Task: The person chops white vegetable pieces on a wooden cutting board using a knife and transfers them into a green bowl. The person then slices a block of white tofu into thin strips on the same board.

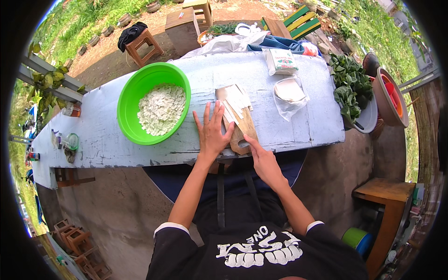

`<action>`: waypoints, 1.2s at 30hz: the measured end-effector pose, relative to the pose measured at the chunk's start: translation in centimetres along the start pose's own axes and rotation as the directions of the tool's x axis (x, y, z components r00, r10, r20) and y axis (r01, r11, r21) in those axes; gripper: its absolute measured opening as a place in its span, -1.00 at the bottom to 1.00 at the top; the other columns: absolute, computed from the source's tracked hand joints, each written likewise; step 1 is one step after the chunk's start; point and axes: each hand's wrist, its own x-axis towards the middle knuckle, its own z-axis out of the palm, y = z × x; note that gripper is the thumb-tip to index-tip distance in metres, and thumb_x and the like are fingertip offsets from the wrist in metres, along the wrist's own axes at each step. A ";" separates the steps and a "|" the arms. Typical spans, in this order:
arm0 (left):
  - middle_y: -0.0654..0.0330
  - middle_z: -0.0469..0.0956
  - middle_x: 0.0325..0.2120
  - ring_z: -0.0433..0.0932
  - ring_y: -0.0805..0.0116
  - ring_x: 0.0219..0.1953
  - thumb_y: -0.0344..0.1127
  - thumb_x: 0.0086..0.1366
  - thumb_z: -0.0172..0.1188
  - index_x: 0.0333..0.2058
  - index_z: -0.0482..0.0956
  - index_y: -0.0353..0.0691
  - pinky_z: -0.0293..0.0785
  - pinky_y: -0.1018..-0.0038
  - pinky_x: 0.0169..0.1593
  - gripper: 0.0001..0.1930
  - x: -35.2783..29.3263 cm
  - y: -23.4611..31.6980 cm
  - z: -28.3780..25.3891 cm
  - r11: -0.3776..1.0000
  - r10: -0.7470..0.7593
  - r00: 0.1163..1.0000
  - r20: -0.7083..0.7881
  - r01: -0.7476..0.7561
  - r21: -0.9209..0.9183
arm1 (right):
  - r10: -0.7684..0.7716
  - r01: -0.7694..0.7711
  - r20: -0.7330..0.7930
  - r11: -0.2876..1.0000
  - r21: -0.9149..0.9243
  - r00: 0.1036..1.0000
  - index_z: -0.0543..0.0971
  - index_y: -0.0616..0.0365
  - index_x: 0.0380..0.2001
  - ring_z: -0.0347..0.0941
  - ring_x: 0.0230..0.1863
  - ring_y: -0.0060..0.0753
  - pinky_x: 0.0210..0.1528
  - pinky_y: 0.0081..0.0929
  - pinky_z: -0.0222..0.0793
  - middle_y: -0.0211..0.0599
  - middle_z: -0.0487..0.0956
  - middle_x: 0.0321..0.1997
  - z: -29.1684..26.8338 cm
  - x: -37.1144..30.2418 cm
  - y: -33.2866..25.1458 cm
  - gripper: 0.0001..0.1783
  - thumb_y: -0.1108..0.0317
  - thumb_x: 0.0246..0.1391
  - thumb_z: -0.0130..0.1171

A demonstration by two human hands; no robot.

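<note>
A wooden cutting board (247,122) with a handle hole lies at the table's near edge, flat white strips (236,100) on its far half. My left hand (213,131) rests on the board's left side, fingers spread, fingertips beside the strips. My right hand (266,163) is closed at the board's near right corner, index finger stretched forward. It seems to grip a knife, whose blade is hard to make out against the wood. Left of the board stands a bright green basin (125,114), holding many small white cut pieces (161,109).
Right of the board lie an opened plastic bag of white square sheets (290,90) and a white packet (281,62). Green leaves (347,86) and a brown basin (391,100) stand beyond the table's right end. Jars (71,141) sit far left. A wooden bench (385,190) is at right.
</note>
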 end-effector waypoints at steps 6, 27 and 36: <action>0.10 0.36 0.44 0.14 0.12 0.53 0.05 0.42 0.20 0.37 0.43 -0.23 -0.41 -0.25 0.57 -0.33 -0.3 0.4 -0.7 0.998 -0.021 1.000 0.016 0.022 -0.061 | -0.050 0.056 -0.062 0.994 0.092 0.997 0.42 -0.23 0.41 0.50 -0.11 0.55 -0.11 0.24 0.39 0.44 0.59 -0.30 0.2 0.2 0.5 -0.54 0.29 0.53 -0.11; 0.04 0.43 0.38 0.19 0.13 0.53 0.02 0.42 0.19 0.34 0.43 -0.29 -0.31 -0.22 0.56 -0.34 0.3 -0.2 0.3 0.999 -0.043 0.999 0.001 0.043 -0.025 | -0.086 0.091 -0.054 0.990 0.108 0.995 0.48 -0.20 0.38 0.50 0.06 0.47 0.03 0.08 0.48 0.38 0.61 -0.05 1.5 7.2 -3.1 -0.55 0.32 0.51 -0.08; 0.02 0.45 0.36 0.16 0.11 0.54 -0.02 0.39 0.23 0.32 0.44 -0.31 -0.29 -0.22 0.56 -0.35 0.5 -0.1 -0.1 0.998 -0.042 0.999 -0.001 0.042 -0.045 | -0.058 0.062 -0.030 0.989 0.133 0.998 0.47 -0.18 0.37 0.48 0.11 0.47 0.09 0.09 0.47 0.36 0.61 0.03 1.5 7.5 -3.3 -0.55 0.34 0.51 -0.10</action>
